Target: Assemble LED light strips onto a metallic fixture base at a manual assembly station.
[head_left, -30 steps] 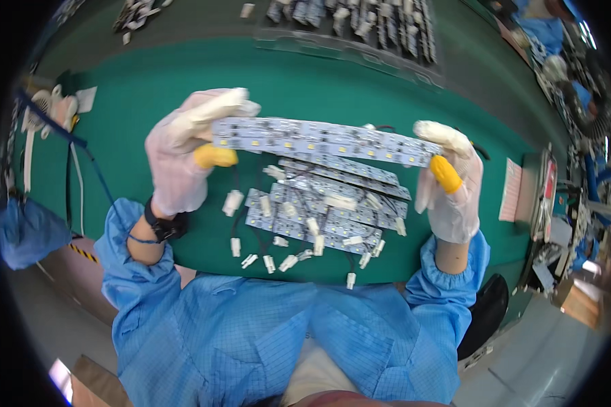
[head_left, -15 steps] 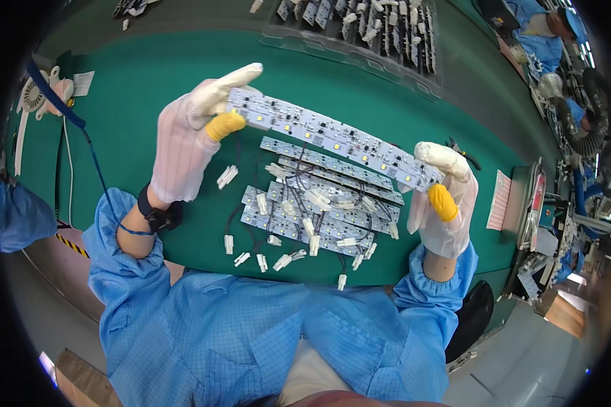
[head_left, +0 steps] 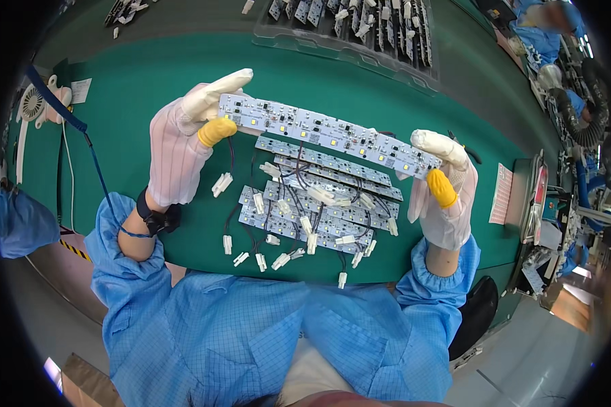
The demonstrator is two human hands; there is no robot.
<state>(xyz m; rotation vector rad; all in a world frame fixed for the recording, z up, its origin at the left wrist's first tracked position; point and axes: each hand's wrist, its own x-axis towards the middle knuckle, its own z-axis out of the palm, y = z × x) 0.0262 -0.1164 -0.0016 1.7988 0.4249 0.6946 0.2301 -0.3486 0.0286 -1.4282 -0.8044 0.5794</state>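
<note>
Between my two hands a long white circuit board (head_left: pixel 326 133) with small yellow LEDs is held up, sloping down to the right. My left hand (head_left: pixel 200 125), gloved with a yellow thumb cot, pinches its left end, index finger stretched out above. The right end is gripped by my right hand (head_left: pixel 442 169), gloved the same way. From the board's left end a dark wire hangs with a white connector (head_left: pixel 222 184). Just below lies a stack of similar circuit boards (head_left: pixel 326 227), their wires and white connectors (head_left: pixel 312 242) spread over them and onto the green mat (head_left: pixel 204 234).
A clear plastic tray (head_left: pixel 346 55) full of upright boards stands at the far side. Pliers (head_left: pixel 470 152) lie beyond my right hand, near a red-printed sheet (head_left: pixel 500 193). At left are a small white fan (head_left: pixel 34 102) and a blue coiled cord (head_left: pixel 91 152). Other people work at right.
The held board has shifted slightly left and its slope has lessened, with the right end raised a little. Both hands keep their hold.
</note>
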